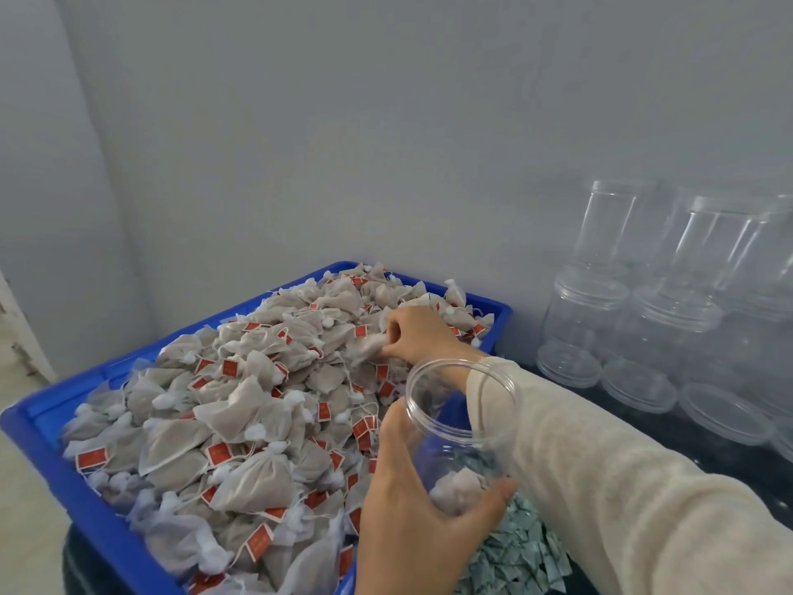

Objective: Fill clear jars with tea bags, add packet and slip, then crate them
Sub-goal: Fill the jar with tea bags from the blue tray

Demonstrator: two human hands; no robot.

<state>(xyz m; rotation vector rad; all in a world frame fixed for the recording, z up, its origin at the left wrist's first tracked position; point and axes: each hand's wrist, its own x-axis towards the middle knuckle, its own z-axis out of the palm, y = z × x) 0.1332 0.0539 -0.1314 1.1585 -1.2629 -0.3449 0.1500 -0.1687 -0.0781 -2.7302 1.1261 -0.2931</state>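
Observation:
A blue crate is heaped with beige mesh tea bags bearing red tags. My left hand grips a clear open jar near the crate's right edge; one tea bag lies at the jar's bottom. My right hand reaches over the jar to the far side of the heap and pinches a tea bag. Its cream sleeve crosses behind the jar's mouth.
Stacked empty clear jars stand against the wall at the right on a dark surface. A pile of small grey-green packets lies below the held jar. Grey walls close in behind and to the left.

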